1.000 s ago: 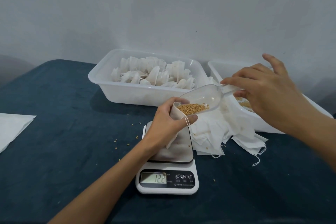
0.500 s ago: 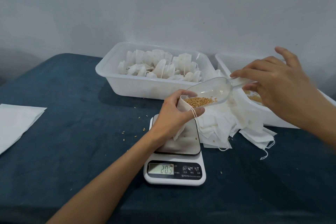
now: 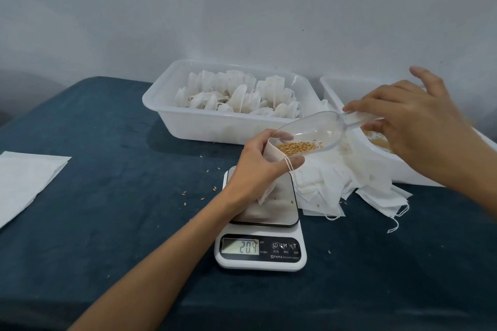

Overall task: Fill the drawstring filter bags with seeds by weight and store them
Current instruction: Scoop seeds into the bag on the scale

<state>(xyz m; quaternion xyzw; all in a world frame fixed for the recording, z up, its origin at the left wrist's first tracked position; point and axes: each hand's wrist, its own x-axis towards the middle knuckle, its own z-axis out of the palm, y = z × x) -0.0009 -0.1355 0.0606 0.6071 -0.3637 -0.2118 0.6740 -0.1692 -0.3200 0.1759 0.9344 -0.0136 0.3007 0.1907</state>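
Blue cloth (image 3: 107, 223) covers the table under a plain pale wall, and your scale (image 3: 260, 250) sits low at frame centre, its display reading what looks like 20.4. Your left hand (image 3: 258, 166) has its fingers curled round the mouth of the bag (image 3: 270, 152), holding it open over the scale's plate (image 3: 271, 201), with the bag's bottom touching the plate. Your right hand (image 3: 411, 121) pinches the handle of the clear scoop (image 3: 312, 133) between thumb and fingers, with the other fingers spread; the scoop's lip rests at the bag's mouth, tilted down, and seeds (image 3: 295, 148) are heaped at that lip.

Main risk: your left hand is bearing on the bag, so the reading is probably not the true weight. Ease your hold before trusting it. Tip the scoop any further and the whole heap may slide in at once and overshoot. The lip is as wide as the bag's mouth, so seeds can spill past it, as the loose ones on the cloth and plate suggest.

Empty bags (image 3: 336, 180) lie right of the scale, filled bags in the tub (image 3: 166, 105) at upper centre, the seed tub (image 3: 333, 83) at the right edge.
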